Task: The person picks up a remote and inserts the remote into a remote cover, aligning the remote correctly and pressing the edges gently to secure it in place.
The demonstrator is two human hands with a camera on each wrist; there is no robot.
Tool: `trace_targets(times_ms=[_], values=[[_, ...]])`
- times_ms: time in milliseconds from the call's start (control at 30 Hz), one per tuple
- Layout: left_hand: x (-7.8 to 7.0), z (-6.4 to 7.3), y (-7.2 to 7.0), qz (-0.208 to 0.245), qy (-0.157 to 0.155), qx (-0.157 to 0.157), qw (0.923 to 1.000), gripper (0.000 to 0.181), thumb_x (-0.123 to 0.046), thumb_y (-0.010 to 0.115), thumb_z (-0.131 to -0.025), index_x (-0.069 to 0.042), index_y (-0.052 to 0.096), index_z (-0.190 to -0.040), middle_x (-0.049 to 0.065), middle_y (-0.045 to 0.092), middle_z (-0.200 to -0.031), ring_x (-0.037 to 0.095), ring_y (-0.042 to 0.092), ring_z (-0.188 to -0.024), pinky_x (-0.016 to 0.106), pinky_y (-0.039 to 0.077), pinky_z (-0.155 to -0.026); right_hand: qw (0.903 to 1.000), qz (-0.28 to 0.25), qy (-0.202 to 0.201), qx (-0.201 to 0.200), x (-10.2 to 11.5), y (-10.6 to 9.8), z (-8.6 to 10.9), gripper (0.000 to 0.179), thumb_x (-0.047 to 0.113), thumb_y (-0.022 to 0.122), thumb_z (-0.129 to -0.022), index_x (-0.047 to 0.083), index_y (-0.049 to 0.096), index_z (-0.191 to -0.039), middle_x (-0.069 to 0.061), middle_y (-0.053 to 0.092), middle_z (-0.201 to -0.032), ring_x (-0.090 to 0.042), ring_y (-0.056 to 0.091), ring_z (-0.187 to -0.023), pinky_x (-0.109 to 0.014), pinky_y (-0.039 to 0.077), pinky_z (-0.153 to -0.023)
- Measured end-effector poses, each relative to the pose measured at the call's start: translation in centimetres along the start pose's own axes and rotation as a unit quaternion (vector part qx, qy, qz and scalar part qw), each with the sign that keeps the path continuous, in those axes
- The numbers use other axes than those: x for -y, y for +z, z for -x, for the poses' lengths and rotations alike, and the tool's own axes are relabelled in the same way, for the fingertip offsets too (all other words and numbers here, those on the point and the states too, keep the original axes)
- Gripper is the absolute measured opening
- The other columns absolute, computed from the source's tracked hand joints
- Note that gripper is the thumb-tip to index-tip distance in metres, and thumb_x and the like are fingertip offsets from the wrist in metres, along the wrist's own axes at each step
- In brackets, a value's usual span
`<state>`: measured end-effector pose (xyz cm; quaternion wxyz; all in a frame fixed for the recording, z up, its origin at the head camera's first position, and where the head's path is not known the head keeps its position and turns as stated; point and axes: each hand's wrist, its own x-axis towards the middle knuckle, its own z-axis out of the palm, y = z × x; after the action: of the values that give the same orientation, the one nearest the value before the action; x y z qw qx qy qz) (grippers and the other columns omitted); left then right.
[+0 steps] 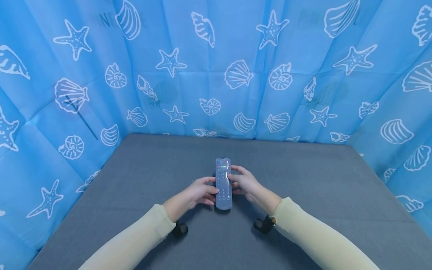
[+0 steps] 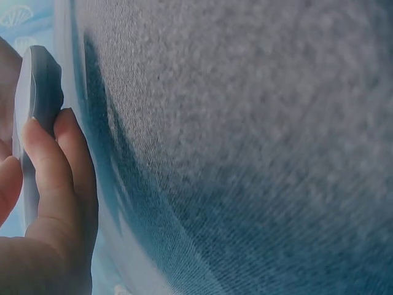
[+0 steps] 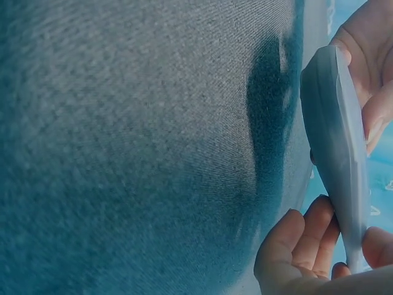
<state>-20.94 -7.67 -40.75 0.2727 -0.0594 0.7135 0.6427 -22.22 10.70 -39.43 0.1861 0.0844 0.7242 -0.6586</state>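
A grey-blue remote control (image 1: 223, 187) with a glossy, see-through cover is held upright in the head view, buttons facing up. My left hand (image 1: 201, 192) grips its left edge near the lower half, thumb on the front and fingers at the side. On the opposite edge, higher up, my right hand (image 1: 248, 184) pinches it with the thumb over the front. Both wrist views show the remote (image 2: 46, 86) raised off the cloth; its underside and side edge appear in the right wrist view, with the fingers (image 3: 279, 243) spread behind it.
A dark grey cloth-covered table (image 1: 300, 180) lies under the hands. Blue curtains (image 1: 209, 90) printed with white shells and starfish stand around the back and sides. Black wrist devices (image 1: 264, 224) sit below the cream sleeves (image 1: 317, 232).
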Motion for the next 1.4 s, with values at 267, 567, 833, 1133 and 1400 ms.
trace_targets(times_ms=[267, 567, 833, 1133, 1400], values=[[-0.2, -0.4, -0.3, 0.002, -0.013, -0.002, 0.9999, 0.049, -0.008, 0.060, -0.095, -0.007, 0.046, -0.143, 0.014, 0.065, -0.099, 0.020, 0.062, -0.075, 0.029, 0.055, -0.063, 0.9999, -0.005, 0.012, -0.008, 0.0, 0.1, -0.6, 0.044, 0.014, 0.053, -0.100, 0.010, 0.043, -0.143, -0.008, 0.061, -0.097, -0.020, 0.058, -0.080, -0.043, 0.047, -0.083], [-0.2, -0.8, -0.3, 0.012, -0.018, -0.019, 0.9996, 0.049, -0.007, 0.061, -0.095, -0.007, 0.047, -0.142, 0.014, 0.065, -0.099, 0.020, 0.062, -0.074, 0.027, 0.054, -0.060, 0.9995, -0.010, 0.022, -0.018, 0.2, 0.5, -1.1, 0.044, 0.013, 0.052, -0.099, 0.011, 0.044, -0.143, -0.010, 0.059, -0.102, -0.021, 0.057, -0.083, -0.045, 0.046, -0.085], [-0.2, -1.2, -0.4, 0.019, -0.029, -0.029, 0.9990, 0.047, -0.007, 0.061, -0.095, -0.008, 0.050, -0.140, 0.015, 0.064, -0.098, 0.019, 0.062, -0.072, 0.026, 0.054, -0.058, 0.9990, -0.016, 0.037, -0.019, 0.2, 0.5, -1.4, 0.041, 0.013, 0.052, -0.100, 0.010, 0.046, -0.140, -0.010, 0.060, -0.102, -0.022, 0.057, -0.086, -0.045, 0.046, -0.086], [-0.3, -1.7, -0.3, 0.014, -0.026, -0.042, 0.9987, 0.045, -0.006, 0.061, -0.094, -0.008, 0.051, -0.138, 0.015, 0.064, -0.099, 0.019, 0.061, -0.070, 0.027, 0.054, -0.058, 0.9990, -0.018, 0.034, -0.021, 0.3, 0.6, -1.7, 0.039, 0.012, 0.050, -0.101, 0.008, 0.046, -0.139, -0.011, 0.058, -0.103, -0.022, 0.056, -0.085, -0.045, 0.046, -0.086], [-0.5, -1.9, -0.3, 0.008, -0.026, -0.053, 0.9982, 0.045, -0.005, 0.061, -0.094, -0.008, 0.052, -0.138, 0.014, 0.064, -0.099, 0.018, 0.060, -0.067, 0.025, 0.052, -0.054, 0.9988, -0.014, 0.037, -0.028, 0.3, 0.6, -1.8, 0.039, 0.010, 0.049, -0.101, 0.006, 0.046, -0.139, -0.013, 0.058, -0.106, -0.022, 0.057, -0.085, -0.045, 0.047, -0.085]])
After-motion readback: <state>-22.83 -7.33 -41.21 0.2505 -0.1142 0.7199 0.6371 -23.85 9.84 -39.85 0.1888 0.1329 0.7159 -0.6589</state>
